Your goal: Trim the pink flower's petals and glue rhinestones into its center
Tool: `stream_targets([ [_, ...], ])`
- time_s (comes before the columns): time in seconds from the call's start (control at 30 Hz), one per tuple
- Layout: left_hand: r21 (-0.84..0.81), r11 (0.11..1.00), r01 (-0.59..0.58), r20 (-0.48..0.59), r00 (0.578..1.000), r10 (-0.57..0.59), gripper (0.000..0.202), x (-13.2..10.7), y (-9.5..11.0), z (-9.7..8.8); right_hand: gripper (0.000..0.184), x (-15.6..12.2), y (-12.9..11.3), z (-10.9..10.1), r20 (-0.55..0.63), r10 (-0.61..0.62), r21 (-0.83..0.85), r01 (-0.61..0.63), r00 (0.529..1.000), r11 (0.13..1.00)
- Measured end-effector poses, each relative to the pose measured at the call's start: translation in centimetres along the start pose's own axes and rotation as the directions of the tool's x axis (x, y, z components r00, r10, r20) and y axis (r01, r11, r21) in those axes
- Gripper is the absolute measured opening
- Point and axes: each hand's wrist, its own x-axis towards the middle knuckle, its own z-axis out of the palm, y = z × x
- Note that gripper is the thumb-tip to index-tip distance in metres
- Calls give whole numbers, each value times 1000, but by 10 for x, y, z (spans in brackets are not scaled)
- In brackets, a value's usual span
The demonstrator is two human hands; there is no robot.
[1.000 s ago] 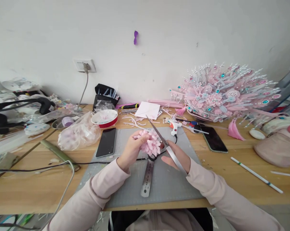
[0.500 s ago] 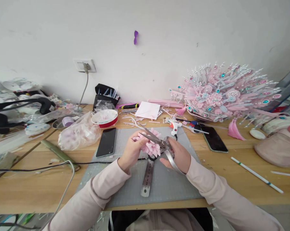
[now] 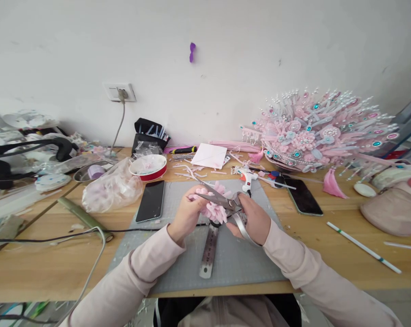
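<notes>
My left hand (image 3: 187, 210) pinches a pink, many-petalled fuzzy flower (image 3: 215, 213), seemingly formed; my right hand (image 3: 256, 219) grips parted silver metal scissors (image 3: 231, 205), cutting apparently unfinished.

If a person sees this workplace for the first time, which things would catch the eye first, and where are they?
Most likely the large pink ornament with blue and pink gems, at the back right of the table. Next, at the centre, the left hand holds a pink flower, while the right hand holds scissors with parted blades. A small purple piece stands out on the pale wall.
</notes>
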Motion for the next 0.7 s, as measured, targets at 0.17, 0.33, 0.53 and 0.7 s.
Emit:
stream_targets([
  [0.17, -31, 999, 37, -34, 999, -38, 36, -3, 0, 5, 40, -2, 0, 2, -9, 35, -44, -35, 999, 998],
  [0.33, -118, 991, 64, -49, 996, -70, 30, -6, -7, 6, 35, -2, -2, 1, 17, 66, -58, -65, 998, 996],
  [0.53, -125, 990, 61, -87, 994, -72, 20, -7, -15, 5, 31, -2, -5, -1, 12, 91, -54, -91, 996, 994],
  [0.7, -110, 992, 62, -83, 994, -71, 19, -7, -14, 5, 33, -2, -6, -1, 26, 107, -58, -105, 994, 993],
])
